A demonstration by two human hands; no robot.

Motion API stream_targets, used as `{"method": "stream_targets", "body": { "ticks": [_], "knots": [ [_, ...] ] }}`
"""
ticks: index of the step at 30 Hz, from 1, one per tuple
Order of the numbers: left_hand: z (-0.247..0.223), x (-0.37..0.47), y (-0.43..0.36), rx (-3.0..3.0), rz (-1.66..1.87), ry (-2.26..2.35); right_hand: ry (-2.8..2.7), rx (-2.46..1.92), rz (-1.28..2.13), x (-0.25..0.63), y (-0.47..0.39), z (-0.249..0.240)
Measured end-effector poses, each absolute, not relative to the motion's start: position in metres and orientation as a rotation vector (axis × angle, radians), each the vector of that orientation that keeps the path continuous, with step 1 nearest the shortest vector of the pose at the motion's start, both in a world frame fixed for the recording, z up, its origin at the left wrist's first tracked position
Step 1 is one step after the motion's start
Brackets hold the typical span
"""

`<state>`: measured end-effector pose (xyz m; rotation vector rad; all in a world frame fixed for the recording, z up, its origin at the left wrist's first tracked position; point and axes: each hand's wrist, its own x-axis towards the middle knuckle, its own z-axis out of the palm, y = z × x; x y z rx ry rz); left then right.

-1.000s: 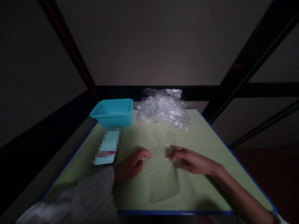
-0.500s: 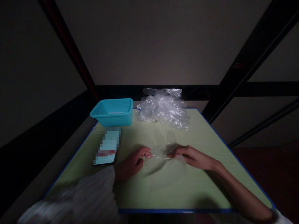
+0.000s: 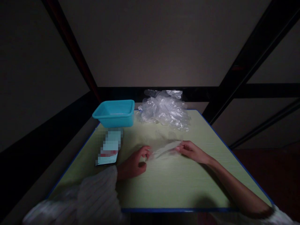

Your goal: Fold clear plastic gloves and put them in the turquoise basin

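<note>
A clear disposable plastic glove (image 3: 164, 150) is stretched between my two hands just above the table, its near part folded up and over and smeared by motion. My right hand (image 3: 193, 152) pinches the right end of the fold between thumb and fingers. At the opposite edge, my left hand (image 3: 133, 162) has its fingertips curled on the film, the thumb lower and a little apart from them. Faint glove fingers point away from me beyond the fold. Farther back lies a crumpled heap of similar clear gloves (image 3: 165, 109).
A turquoise plastic basin (image 3: 117, 121) stands at the table's back left. In front of it lies a phone (image 3: 110, 148) with a lit, partly blurred screen. The pale green table (image 3: 178, 190) has a blue edge. A wall rises behind it, with dark beams at both sides.
The near part of the glove, flat on the table before, has been lifted and folded away from me. My right hand has risen slightly and shifted right; my left hand has barely moved.
</note>
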<state>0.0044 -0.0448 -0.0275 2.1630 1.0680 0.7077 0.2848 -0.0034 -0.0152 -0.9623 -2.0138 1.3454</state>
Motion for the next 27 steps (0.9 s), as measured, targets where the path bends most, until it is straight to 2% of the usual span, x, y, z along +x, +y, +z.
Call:
{"method": "stream_targets", "body": {
  "ticks": [9,19,27],
  "knots": [
    [-0.027,0.014,-0.039,1.901,0.802,1.148,-1.811,-1.109,1.400,0.274,-0.004,-0.007],
    [-0.028,0.019,-0.028,1.448,0.945,1.144,-1.704,-1.212,1.257,0.264,0.005,-0.017],
    [-0.030,0.018,-0.022,1.382,1.003,1.138,-1.607,-1.265,1.275,0.272,0.008,-0.015]
  ]
}}
